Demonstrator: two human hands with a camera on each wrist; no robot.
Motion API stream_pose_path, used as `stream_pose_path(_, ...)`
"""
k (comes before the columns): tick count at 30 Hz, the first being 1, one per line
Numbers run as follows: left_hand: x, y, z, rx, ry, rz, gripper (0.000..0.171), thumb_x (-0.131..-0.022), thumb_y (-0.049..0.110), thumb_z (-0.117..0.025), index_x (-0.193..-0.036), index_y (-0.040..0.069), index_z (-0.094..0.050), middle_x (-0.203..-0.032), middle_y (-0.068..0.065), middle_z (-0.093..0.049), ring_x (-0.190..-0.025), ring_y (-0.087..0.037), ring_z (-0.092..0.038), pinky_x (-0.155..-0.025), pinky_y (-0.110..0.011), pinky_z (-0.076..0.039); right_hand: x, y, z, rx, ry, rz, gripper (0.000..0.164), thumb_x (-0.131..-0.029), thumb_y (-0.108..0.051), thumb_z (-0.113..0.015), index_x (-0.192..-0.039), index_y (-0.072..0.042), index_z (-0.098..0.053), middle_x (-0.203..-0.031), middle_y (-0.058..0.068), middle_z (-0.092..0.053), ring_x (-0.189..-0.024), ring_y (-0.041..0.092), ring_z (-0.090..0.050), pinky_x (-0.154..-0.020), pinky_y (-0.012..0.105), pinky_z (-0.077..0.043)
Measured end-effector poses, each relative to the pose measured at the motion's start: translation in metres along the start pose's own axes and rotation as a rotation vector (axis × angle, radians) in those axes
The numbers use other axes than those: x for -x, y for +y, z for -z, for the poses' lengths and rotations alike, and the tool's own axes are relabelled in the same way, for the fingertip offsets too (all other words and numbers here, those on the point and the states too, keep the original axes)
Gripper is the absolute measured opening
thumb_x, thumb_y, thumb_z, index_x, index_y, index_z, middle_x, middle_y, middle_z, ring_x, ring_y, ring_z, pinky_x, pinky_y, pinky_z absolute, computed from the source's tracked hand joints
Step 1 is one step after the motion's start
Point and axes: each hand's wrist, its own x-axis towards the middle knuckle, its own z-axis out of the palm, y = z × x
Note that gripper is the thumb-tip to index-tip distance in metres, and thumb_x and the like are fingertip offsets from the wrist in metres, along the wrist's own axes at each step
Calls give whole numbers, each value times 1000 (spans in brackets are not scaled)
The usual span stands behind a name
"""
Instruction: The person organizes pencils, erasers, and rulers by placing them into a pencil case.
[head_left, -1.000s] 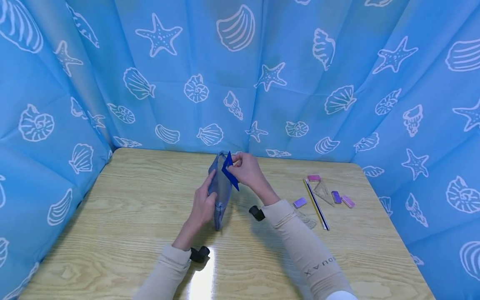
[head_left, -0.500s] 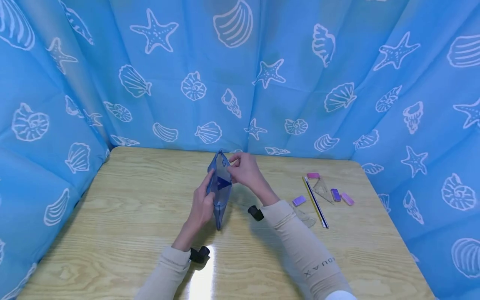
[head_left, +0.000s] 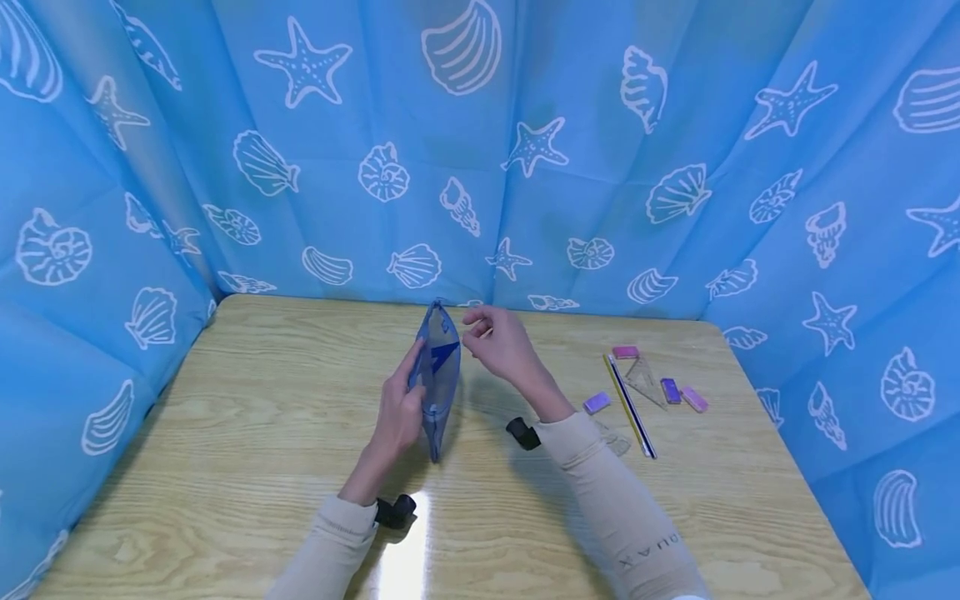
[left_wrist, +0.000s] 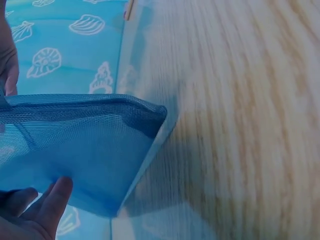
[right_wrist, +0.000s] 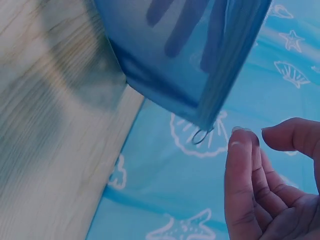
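A blue mesh zip pouch (head_left: 442, 392) stands upright on its edge, its mouth parted. My left hand (head_left: 399, 407) grips its left side, thumb toward the mouth and fingers along the outside; the left wrist view has the fingers (left_wrist: 57, 200) against the mesh. Inside the pouch lies a dark blue flat triangular piece (head_left: 442, 357), seen through the opening. My right hand (head_left: 504, 343) is just right of the pouch, holding nothing. In the right wrist view its thumb and fingertips are apart, near the small ring (right_wrist: 202, 136) at the pouch's corner.
On the right of the wooden table (head_left: 285, 417) lie pencils (head_left: 632, 408), a clear set square (head_left: 645, 383), a clear protractor (head_left: 613, 437), and several pink and purple erasers (head_left: 597, 403). A blue shell-print curtain (head_left: 480, 167) borders the back and sides.
The dark blue triangular piece has gone from my right fingers into the pouch. My right hand has let go and drawn slightly right. My left hand keeps its grip on the pouch.
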Motion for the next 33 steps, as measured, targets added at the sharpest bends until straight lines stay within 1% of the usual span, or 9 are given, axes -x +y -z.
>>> stream_pose_path(2, 1, 1, 1, 28, 16, -7, 78, -81, 3, -41, -159, 8, -35, -156, -24, -43, -137, -43, -49, -103, -58, -42, 3, 4, 5, 8, 4, 7, 28, -97, -11, -57, -122, -6, -67, -98, 11, -68, -75, 22, -65, -65, 34, -53)
stream_pose_path(5, 2, 2, 3, 60, 35, -21, 78, -81, 2, -40, -159, 9, -35, -156, -23, -43, -136, -45, -50, -104, -60, -43, 6, 11, 12, 23, 20, 18, 28, -95, -10, -57, -121, -6, -68, -97, 11, -69, -73, 21, -64, -65, 33, -51)
stream_pose_path(10, 3, -1, 3, 51, 24, -8, 78, -82, 2, -38, -159, 8, -33, -159, -22, -38, -137, -47, -48, -110, -63, -39, 13, 21, 24, 46, 47, 15, 29, -94, -9, -57, -120, -4, -69, -95, 12, -70, -71, 22, -66, -64, 32, -51)
stream_pose_path(14, 4, -4, 4, 71, 21, -1, 78, -82, 1, -38, -160, 8, -32, -160, -22, -37, -138, -48, -46, -110, -63, -38, 20, 28, 34, 47, 44, -10, 29, -96, -12, -57, -122, -5, -68, -98, 13, -70, -74, 25, -67, -64, 32, -51)
stream_pose_path(19, 6, -6, 6, 129, 33, -24, 78, -81, -2, -38, -159, 8, -34, -161, -21, -36, -142, -45, -41, -114, -62, -33, 26, 40, 45, 36, 63, -44, 27, -96, -11, -58, -120, -3, -67, -96, 14, -70, -72, 20, -67, -63, 31, -51)
stream_pose_path(22, 7, -9, 8, 135, 35, -32, 78, -81, -4, -38, -158, 5, -35, -160, -22, -36, -144, -44, -39, -116, -59, -31, 29, 46, 48, 35, 69, -52, 26, -95, -10, -58, -119, -1, -67, -93, 14, -69, -70, 19, -67, -62, 30, -52)
stream_pose_path(27, 10, -11, 11, 134, 40, -22, 78, -80, -4, -38, -158, 4, -35, -160, -22, -36, -146, -41, -36, -119, -55, -29, 34, 54, 49, 38, 60, -62, 27, -96, -11, -59, -120, -1, -67, -94, 15, -68, -72, 23, -69, -63, 30, -54)
stream_pose_path(29, 10, -13, 13, 132, 49, -19, 78, -80, -4, -38, -157, 3, -35, -160, -22, -36, -147, -40, -34, -119, -55, -28, 35, 58, 49, 41, 63, -71, 27, -96, -11, -59, -121, -1, -67, -94, 15, -68, -73, 23, -68, -64, 30, -53)
stream_pose_path(33, 12, -14, 18, 98, 83, 6, 78, -80, -4, -37, -158, 2, -34, -161, -19, -37, -149, -39, -31, -120, -54, -26, 37, 65, 50, 38, 73, -83, 27, -96, -10, -59, -120, 0, -67, -93, 14, -68, -75, 29, -69, -64, 29, -53)
